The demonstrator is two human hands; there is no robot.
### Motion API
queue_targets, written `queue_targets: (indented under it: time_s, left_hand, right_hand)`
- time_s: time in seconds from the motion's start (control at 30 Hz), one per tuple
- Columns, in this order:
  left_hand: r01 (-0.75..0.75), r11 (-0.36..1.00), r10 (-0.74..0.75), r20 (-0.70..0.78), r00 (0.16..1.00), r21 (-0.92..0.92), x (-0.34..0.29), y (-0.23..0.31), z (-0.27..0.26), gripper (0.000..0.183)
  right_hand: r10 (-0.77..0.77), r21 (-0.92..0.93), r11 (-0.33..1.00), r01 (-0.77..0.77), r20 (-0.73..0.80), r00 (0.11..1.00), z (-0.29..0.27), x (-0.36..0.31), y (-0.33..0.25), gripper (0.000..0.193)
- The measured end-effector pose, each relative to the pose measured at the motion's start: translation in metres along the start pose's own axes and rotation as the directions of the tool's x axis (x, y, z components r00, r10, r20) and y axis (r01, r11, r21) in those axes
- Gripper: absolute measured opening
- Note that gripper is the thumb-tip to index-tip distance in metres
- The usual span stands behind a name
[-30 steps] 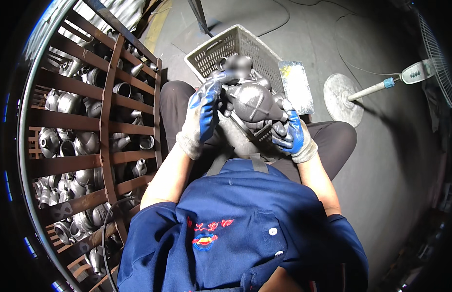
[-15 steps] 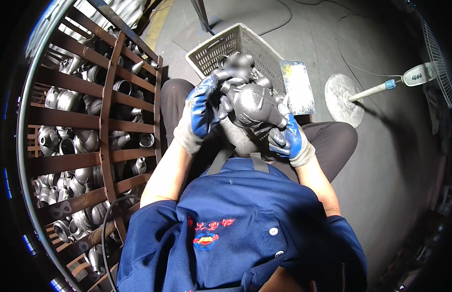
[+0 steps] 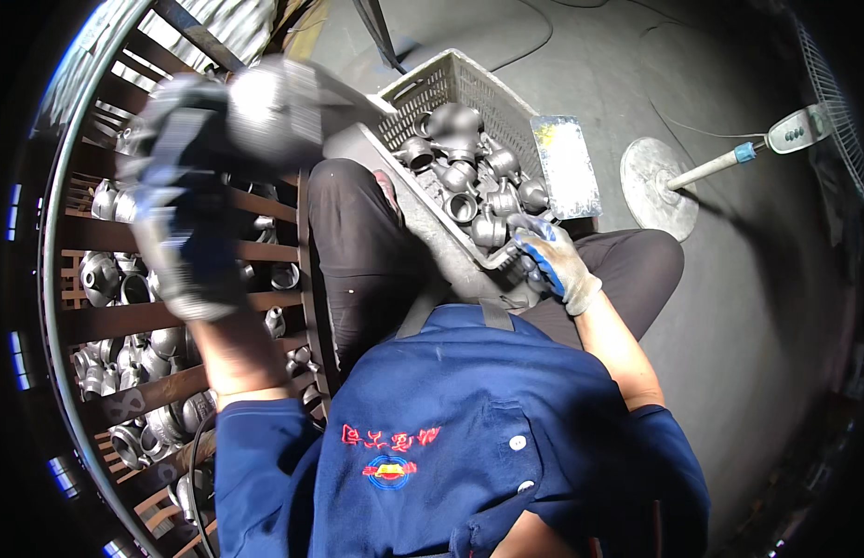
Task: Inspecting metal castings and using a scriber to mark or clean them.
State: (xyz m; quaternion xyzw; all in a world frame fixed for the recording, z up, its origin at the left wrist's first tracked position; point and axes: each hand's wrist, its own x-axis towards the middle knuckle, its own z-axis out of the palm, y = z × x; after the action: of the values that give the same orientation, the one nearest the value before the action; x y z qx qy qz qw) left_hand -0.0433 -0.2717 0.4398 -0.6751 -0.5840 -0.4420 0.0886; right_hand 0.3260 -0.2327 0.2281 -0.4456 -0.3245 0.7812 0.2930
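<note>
My left hand, in a blue-and-grey work glove and smeared by motion, grips a rounded grey metal casting over the edge of the brown rack on the left. A narrower end of the casting points right toward the crate. My right hand, gloved the same way, hovers at the near right corner of the plastic crate. Its fingers are loosely bent and apart, with nothing seen in them. Several similar grey castings lie in the crate, some with round openings facing up.
The brown metal rack on the left is filled with castings. A pale, scuffed flat plate rests by the crate's right side. Farther right stands a fan with a round base. Cables run over the grey floor.
My left hand has swung left and up from above the crate to the rack, carrying the casting. My right hand has let go of it and stays near the crate's corner.
</note>
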Motion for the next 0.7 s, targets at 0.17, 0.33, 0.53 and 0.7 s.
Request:
queue_targets:
  time_s: [0.17, 0.33, 0.53, 0.7]
  left_hand:
    - [0.306, 0.860, -0.231, -0.223, 0.947, 0.408, -0.003, -0.122, -0.095, 0.027]
    - [0.543, 0.674, -0.583, -0.091, 0.807, 0.501, -0.008, -0.180, -0.100, 0.028]
    - [0.541, 0.524, -0.702, -0.027, 0.712, 0.657, 0.010, -0.203, -0.098, 0.029]
    - [0.456, 0.397, -0.693, -0.067, 0.718, 0.796, 0.049, -0.183, -0.082, 0.031]
  right_hand:
    - [-0.034, -0.110, 0.993, 0.031, -0.021, 0.999, -0.003, -0.011, 0.001, 0.036]
    - [-0.100, -0.053, 0.994, 0.094, -0.137, 0.985, -0.003, -0.010, -0.003, 0.038]
    - [-0.122, 0.027, 0.991, 0.131, -0.213, 0.969, -0.014, -0.015, -0.015, 0.039]
    - [-0.163, 0.021, 0.985, 0.173, -0.234, 0.958, -0.013, -0.018, -0.023, 0.037]
